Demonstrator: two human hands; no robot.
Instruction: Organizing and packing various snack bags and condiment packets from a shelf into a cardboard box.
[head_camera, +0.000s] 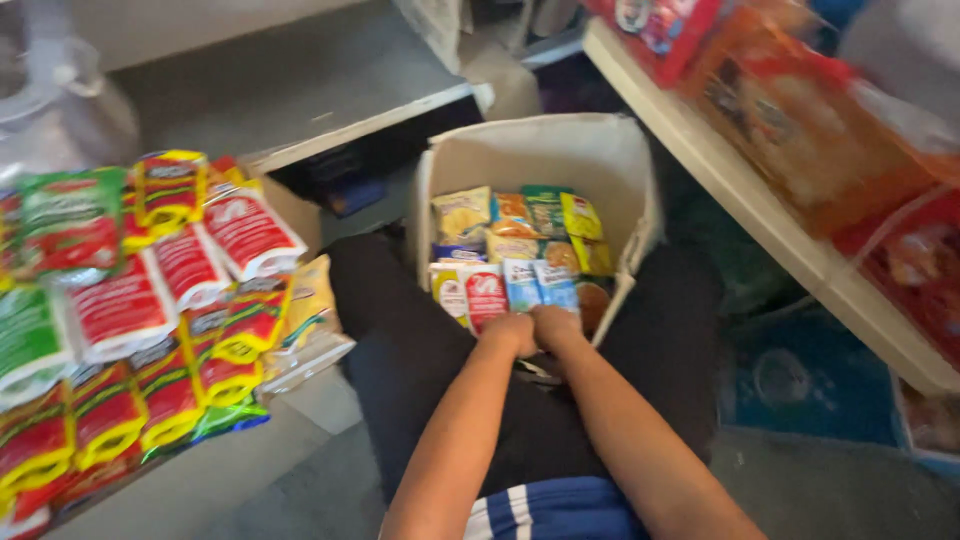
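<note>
An open cardboard box sits between my knees, filled with upright snack packets in yellow, orange, green, red and blue. My left hand and my right hand are side by side at the box's near edge, fingers curled down among the front packets. The red-and-white packet and a light blue packet stand just above my knuckles. What the fingers grip is hidden.
Rows of red, yellow and green snack packs hang on the left. A white shelf with orange and red packages runs along the right. A grey table stands behind the box. My dark trousers flank it.
</note>
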